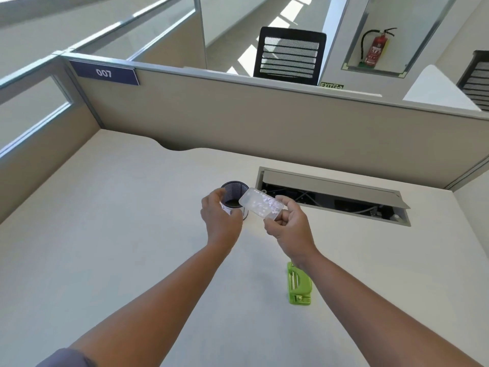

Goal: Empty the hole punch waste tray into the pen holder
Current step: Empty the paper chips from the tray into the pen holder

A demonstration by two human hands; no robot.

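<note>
A black mesh pen holder (236, 189) stands upright near the middle of the desk. My left hand (219, 214) wraps around its near side and grips it. My right hand (287, 223) pinches the near end of a clear plastic waste tray (260, 203), which is tilted with its far end over the holder's rim. White paper dots lie inside the tray. The green hole punch (299, 287) lies on the desk close to me, under my right forearm, apart from both hands.
An open cable hatch (333, 197) with a raised grey lid is set in the desk (119, 221) to the right of the holder. Beige partition walls (238, 117) close off the back and left. A black office chair (289, 55) stands beyond the partition.
</note>
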